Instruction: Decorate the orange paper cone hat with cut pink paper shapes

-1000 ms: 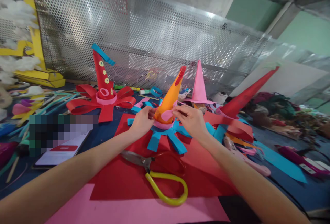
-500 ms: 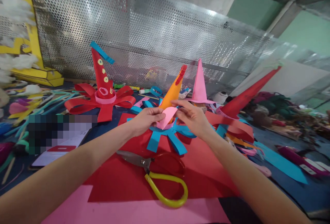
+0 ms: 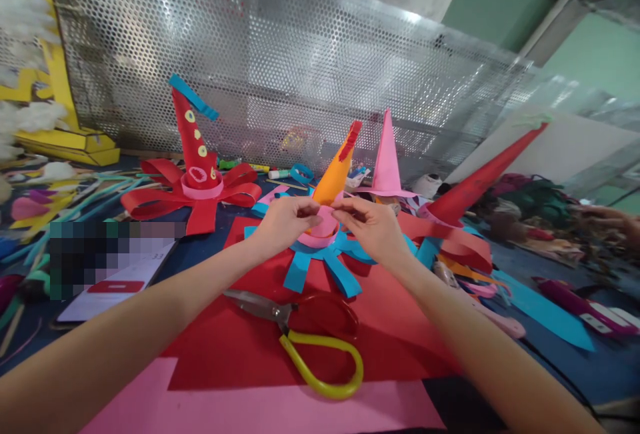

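Between my two hands is a small piece of pink paper [image 3: 327,221], held up in front of an orange paper cone [image 3: 332,179] with a red tip. My left hand [image 3: 289,222] pinches its left side, and my right hand [image 3: 367,222] pinches its right edge. The cone rises from a pink band [image 3: 316,241] ringed by blue paper strips [image 3: 299,272]. Just below lie scissors [image 3: 324,354] with one red and one yellow handle, blades pointing left, on a red sheet [image 3: 220,354].
A red spotted cone hat [image 3: 193,147] stands at left, a pink cone [image 3: 387,161] behind, a leaning red cone [image 3: 487,177] at right. A phone [image 3: 117,281] lies left; a purple glue gun [image 3: 575,304] lies right. A pink sheet [image 3: 280,411] is in front. Another person's hand [image 3: 607,221] shows at far right.
The pink paper has turned from a slanted pose to a more upright one facing me. My right fingers have drawn in closer to it. A person's hand has appeared at the far right.
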The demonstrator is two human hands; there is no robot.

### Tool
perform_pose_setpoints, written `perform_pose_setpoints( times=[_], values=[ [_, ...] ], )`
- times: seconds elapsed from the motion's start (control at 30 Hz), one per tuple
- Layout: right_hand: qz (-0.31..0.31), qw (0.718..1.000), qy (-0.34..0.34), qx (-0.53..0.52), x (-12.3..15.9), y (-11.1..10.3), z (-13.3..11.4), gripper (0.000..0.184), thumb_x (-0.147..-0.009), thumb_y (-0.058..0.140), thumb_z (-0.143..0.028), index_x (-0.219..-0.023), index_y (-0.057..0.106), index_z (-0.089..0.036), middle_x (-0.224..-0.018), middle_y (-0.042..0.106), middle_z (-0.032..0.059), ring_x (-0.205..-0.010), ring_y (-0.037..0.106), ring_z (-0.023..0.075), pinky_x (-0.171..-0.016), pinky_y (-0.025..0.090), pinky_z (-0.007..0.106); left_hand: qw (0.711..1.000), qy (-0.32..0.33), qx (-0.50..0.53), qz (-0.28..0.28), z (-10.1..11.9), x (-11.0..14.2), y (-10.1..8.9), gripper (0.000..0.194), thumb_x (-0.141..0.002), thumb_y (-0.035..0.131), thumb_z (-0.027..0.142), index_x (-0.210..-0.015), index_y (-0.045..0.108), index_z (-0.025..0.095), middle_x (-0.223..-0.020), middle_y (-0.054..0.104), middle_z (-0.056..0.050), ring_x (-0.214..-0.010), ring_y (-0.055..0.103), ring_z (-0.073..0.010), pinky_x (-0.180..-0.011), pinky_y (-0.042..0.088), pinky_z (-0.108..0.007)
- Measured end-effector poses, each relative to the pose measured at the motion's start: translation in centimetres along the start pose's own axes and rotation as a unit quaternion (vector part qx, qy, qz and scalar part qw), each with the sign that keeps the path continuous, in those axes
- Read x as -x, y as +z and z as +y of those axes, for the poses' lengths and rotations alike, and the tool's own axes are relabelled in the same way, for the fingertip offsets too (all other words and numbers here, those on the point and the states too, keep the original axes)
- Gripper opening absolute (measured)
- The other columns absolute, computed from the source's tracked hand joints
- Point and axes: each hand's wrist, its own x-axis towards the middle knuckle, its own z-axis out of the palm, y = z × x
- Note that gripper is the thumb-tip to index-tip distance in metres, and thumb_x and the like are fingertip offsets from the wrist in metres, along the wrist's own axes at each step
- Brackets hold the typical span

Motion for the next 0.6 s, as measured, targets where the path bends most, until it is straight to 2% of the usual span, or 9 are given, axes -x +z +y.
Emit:
perform_pose_setpoints(
  times=[0.07, 0.13, 0.33, 0.6],
  values=[
    [0.021, 1.0, 0.009, 0.019, 0.5, 0.1, 0.3, 0.019, -0.084, 0.056, -0.032, -0.095, 0.067, -0.02, -0.089, 0.069, 0.0039, -0.067, 0.062, 0.0158, -0.061, 0.05, 0.027, 0.998, -0.015, -0.032, 0.044, -0.5, -0.1, 0.1, 0.011, -0.072, 0.062, 0.026, -0.067, 0.059, 0.017, -0.062, 0.057, 0.003, -0.062, 0.053, -0.0119, -0.059, 0.039, -0.023],
    [0.033, 0.998, 0.021, 0.042, 1.1, 0.1, 0.8, 0.02, -0.085, 0.054, -0.032, -0.091, 0.067, -0.019, -0.084, 0.069, 0.0052, -0.062, 0.062, 0.0166, -0.056, 0.049, 0.028, 0.997, -0.033, -0.032, 0.062, -1.2, 0.0, 0.2, 0.01, -0.071, 0.061, 0.026, -0.066, 0.058, 0.017, -0.062, 0.059, 0.002, -0.062, 0.055, -0.0128, -0.058, 0.041, -0.024],
    [0.015, 0.996, 0.038, 0.083, 2.3, 0.3, 2.5, 0.02, -0.084, 0.053, -0.032, -0.083, 0.068, -0.019, -0.07, 0.068, 0.0035, -0.056, 0.06, 0.0169, -0.052, 0.047, 0.027, 0.995, -0.075, -0.026, 0.068, -2.7, 0.4, 1.3, 0.012, -0.072, 0.059, 0.026, -0.079, 0.061, 0.017, -0.066, 0.065, 0.0, -0.06, 0.062, -0.0145, -0.056, 0.046, -0.024],
    [0.001, 0.992, 0.052, 0.116, 2.7, 1.1, 3.0, 0.02, -0.082, 0.053, -0.03, -0.076, 0.067, -0.018, -0.071, 0.068, 0.0036, -0.065, 0.06, 0.0189, -0.06, 0.043, 0.029, 0.989, -0.078, -0.106, 0.07, -1.7, 0.9, 1.8, 0.019, -0.069, 0.062, 0.022, -0.086, 0.069, 0.018, -0.075, 0.068, -0.002, -0.07, 0.061, -0.0179, -0.063, 0.043, -0.027]
  ],
)
